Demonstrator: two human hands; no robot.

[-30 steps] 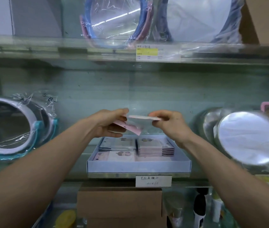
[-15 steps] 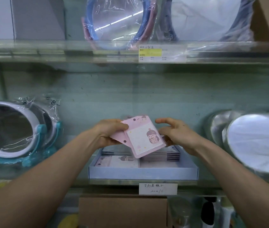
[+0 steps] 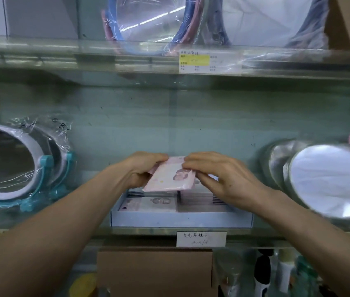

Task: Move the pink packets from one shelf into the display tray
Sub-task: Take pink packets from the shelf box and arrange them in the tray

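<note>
Two hands are holding the pink packets (image 3: pixel 169 177) just above the display tray (image 3: pixel 180 219). Your left hand (image 3: pixel 146 168) is gripping their left side with curled fingers. Your right hand (image 3: pixel 219 181) is pinching the right edge, with the fingers on top and the thumb under. Other stacked packets (image 3: pixel 199 199) are already lying inside the tray. You are, I judge, doing the placing step. The next move is asking you to lower the packets flat onto a stack, keeping the edges even, and only then to be opening both hands.
</note>
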